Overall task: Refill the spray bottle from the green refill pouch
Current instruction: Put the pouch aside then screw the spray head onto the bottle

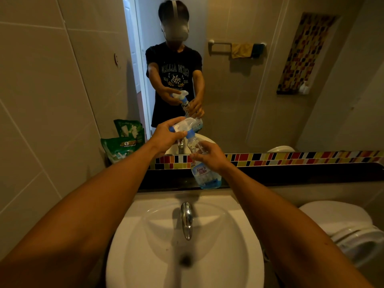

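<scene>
Above the sink (145, 235), the right hand (209, 155) has its fingers clamped on the spray bottle (204, 173); left-hand (166, 135) fingers wrap the trigger head (184, 124). Hold the bottle upright while unscrewing. The green refill pouch (122, 145) stands on the ledge, left.

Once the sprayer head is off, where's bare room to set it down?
The dark ledge under the mirror is bare from the bottle rightward. Its left end is crowded: the green pouch leans in the corner. The sink rim's back strip beside the tap is bare. The left hand grips the sprayer head, the right hand the bottle.
</scene>
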A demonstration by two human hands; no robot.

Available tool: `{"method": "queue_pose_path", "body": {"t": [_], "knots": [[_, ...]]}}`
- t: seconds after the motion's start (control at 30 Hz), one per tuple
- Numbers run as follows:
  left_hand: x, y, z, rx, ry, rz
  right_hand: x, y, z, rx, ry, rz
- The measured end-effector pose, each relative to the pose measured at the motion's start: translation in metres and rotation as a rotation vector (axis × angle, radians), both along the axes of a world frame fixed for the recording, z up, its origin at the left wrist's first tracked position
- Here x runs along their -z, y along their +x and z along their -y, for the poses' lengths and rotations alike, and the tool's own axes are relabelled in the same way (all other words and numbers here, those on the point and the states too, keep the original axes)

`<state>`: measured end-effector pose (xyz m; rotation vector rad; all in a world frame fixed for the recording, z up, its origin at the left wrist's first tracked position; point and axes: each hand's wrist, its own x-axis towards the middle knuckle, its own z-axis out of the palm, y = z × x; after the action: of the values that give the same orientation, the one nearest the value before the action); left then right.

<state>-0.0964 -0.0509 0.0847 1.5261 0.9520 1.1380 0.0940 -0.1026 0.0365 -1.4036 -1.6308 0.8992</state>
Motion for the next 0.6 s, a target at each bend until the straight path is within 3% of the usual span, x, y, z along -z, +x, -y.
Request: {"method": "queue_pose_path", "body": {"t": [0.27,0.6], "knots": [[-0.001,0.002,0.005,0.046,-0.065,0.047,-0.005,-0.003,0.002,-0.036,-0.028,-0.051],[0.003,0.012,0.005,-0.062,0.156,0.002,-0.011,-0.008,0.003,-0.036,-0.029,-0.086]]}}
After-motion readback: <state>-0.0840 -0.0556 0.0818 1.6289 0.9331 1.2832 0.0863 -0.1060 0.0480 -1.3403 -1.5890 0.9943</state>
